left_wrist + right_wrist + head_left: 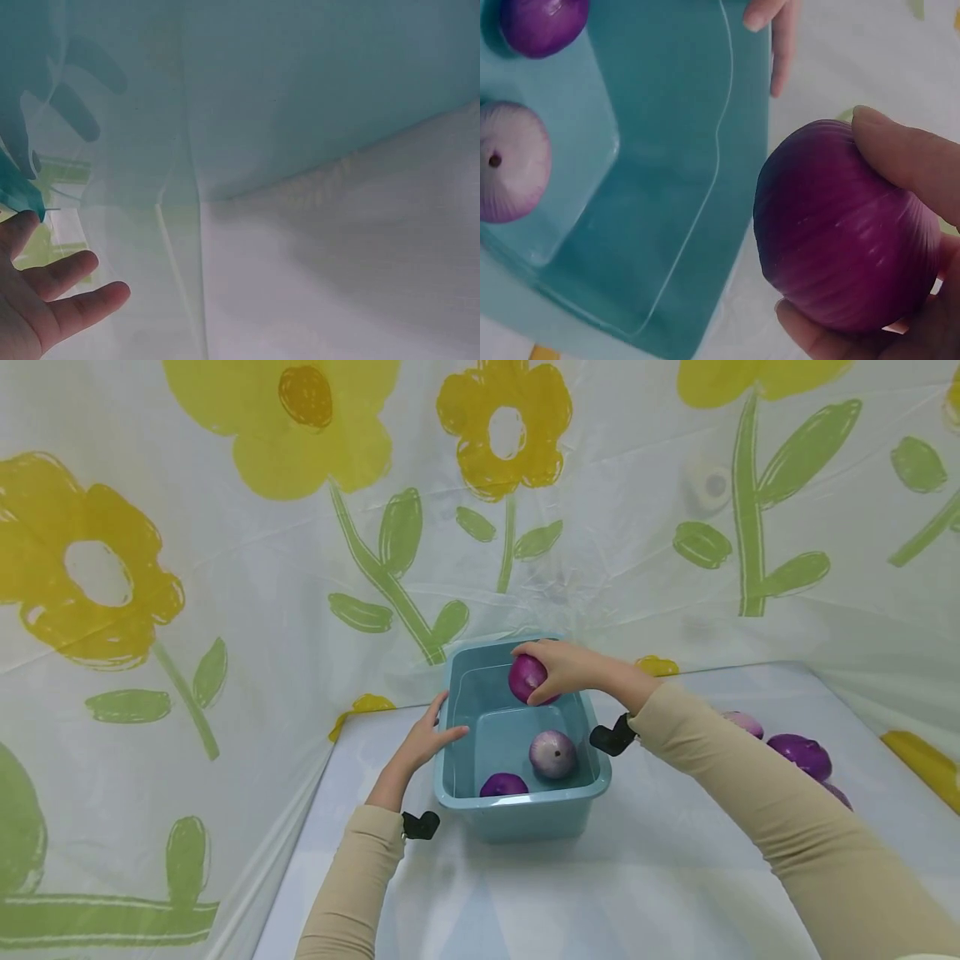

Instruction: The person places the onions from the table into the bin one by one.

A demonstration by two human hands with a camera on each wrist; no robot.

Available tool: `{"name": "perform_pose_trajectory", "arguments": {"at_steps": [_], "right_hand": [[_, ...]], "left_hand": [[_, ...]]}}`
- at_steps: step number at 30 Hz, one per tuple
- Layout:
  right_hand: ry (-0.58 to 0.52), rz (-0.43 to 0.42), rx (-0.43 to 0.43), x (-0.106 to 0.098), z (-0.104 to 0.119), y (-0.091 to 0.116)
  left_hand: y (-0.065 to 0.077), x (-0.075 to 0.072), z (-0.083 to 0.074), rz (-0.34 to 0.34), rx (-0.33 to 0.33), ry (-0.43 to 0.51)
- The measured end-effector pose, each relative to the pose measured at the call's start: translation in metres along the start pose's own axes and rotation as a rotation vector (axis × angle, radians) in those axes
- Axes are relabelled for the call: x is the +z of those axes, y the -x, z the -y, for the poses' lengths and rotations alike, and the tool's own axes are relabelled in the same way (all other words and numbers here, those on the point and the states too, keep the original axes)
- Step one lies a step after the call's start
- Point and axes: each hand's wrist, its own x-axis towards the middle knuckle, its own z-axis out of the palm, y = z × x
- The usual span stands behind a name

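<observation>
My right hand (566, 664) grips a red onion (527, 677) over the far end of a blue-green plastic bin (517, 802). In the right wrist view, thumb and fingers wrap that glossy purple onion (840, 225) from the side. My left hand (420, 742) is at the bin's left rim, its thumb over the inside and its fingers along the outside. Those fingers look straight and spread in the left wrist view. Inside the bin sit a pale purple-white onion (552, 754) and a dark purple onion (504, 785), partly hidden by the near rim.
On the white table (660, 860), to the right, lie a dark purple onion (802, 754), a paler onion (745, 722) and another purple onion (836, 793), partly behind the right sleeve (780, 827). A flower-printed cloth (247, 577) hangs close behind the bin and along the left.
</observation>
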Motion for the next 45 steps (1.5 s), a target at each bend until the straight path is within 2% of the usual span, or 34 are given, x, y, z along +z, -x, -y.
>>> {"name": "perform_pose_trajectory", "arguments": {"at_steps": [11, 21, 27, 35, 45], "right_hand": [[-0.085, 0.043, -0.011, 0.003, 0.002, 0.001], [-0.071, -0.004, 0.01, -0.018, -0.01, 0.027], [-0.057, -0.036, 0.056, -0.034, -0.023, 0.051], [-0.082, -0.126, 0.099, -0.053, -0.055, 0.099], [-0.051, -0.166, 0.185, -0.05, -0.106, 0.158]], "left_hand": [[-0.001, 0.002, 0.001, 0.002, -0.012, -0.001], [0.001, 0.0, 0.0, 0.013, -0.005, 0.01], [0.001, -0.002, -0.001, 0.011, 0.0, 0.008], [0.001, -0.001, 0.001, 0.0, -0.001, 0.003], [0.0, 0.0, 0.001, 0.007, 0.006, 0.005]]}}
